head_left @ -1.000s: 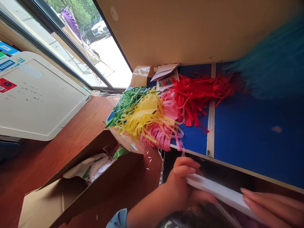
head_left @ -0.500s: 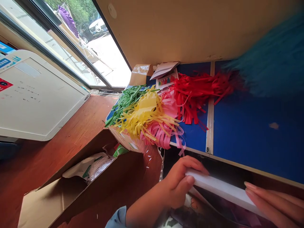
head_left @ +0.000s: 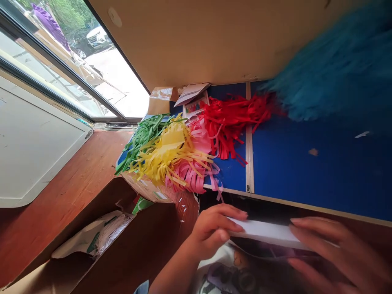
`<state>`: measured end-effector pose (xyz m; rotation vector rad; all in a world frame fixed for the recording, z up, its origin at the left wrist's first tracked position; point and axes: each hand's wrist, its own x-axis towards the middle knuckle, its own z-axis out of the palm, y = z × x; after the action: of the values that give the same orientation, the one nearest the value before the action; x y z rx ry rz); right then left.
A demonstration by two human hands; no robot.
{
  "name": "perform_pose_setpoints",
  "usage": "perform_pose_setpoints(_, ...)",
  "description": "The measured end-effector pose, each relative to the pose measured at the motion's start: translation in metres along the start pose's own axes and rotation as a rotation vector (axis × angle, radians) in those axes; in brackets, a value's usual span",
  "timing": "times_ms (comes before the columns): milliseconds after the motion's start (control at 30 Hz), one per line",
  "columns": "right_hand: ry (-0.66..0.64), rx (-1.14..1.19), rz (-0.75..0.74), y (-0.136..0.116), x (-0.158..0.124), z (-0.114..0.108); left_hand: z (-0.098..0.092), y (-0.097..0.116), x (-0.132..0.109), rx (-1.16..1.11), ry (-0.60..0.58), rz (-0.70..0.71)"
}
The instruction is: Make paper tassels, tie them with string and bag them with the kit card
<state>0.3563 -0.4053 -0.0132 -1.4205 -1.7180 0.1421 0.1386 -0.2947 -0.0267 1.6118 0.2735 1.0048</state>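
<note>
A thick stack of white paper [head_left: 263,232] is held edge-on at the bottom middle. My left hand [head_left: 214,228] grips its left end, fingers over the top and thumb below. My right hand [head_left: 333,249] lies over the right end with fingers stretched along the stack's edge. Under the stack a printed purple and white cloth [head_left: 232,273] shows. Just beyond lie piles of cut paper strips: green [head_left: 141,139], yellow [head_left: 168,153], pink [head_left: 192,171] and red [head_left: 232,118], with a blurred teal heap [head_left: 330,69] at the top right.
A blue board [head_left: 306,163] with a metal seam carries the strips. An open cardboard box [head_left: 116,241] with white shreds stands at the lower left on a red-brown desk [head_left: 61,192]. A white machine [head_left: 33,147] and a window [head_left: 76,53] are to the left.
The view has shifted, sliding everything left. My right hand has moved further in over the stack's right end. My left hand keeps its grip on the left end.
</note>
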Motion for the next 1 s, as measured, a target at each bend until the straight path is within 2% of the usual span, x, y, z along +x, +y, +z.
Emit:
perform_pose_setpoints(67,0.063,-0.031,0.039,-0.008,0.001,0.002,-0.002,-0.005,-0.001,0.004,-0.015,0.028)
perform_pose_setpoints(133,0.153,-0.006,0.167,-0.014,0.003,0.005,-0.003,-0.008,-0.001,0.027,-0.031,0.079)
perform_pose_setpoints(267,0.100,0.038,0.240,-0.016,0.005,0.007,-0.003,-0.011,-0.001,0.071,-0.005,0.137)
perform_pose_setpoints(400,0.119,0.057,0.248,-0.014,0.002,0.011,-0.001,-0.011,-0.002,0.098,0.030,0.123)
perform_pose_setpoints(533,0.114,0.090,0.353,-0.021,0.001,0.013,0.001,-0.012,-0.005,0.102,0.100,0.094)
perform_pose_setpoints(667,0.115,0.126,0.318,-0.026,0.004,0.010,0.002,-0.015,-0.006,0.117,0.151,0.100)
perform_pose_setpoints(733,0.106,0.213,0.335,-0.028,0.005,0.010,0.002,-0.016,-0.007,0.118,0.172,0.103)
perform_pose_setpoints(900,0.128,0.527,0.602,-0.032,0.002,0.015,0.002,-0.019,-0.012,0.112,0.229,0.095)
perform_pose_setpoints(1000,0.140,0.635,0.758,-0.036,0.004,0.018,0.003,-0.018,-0.016,0.118,0.249,0.090)
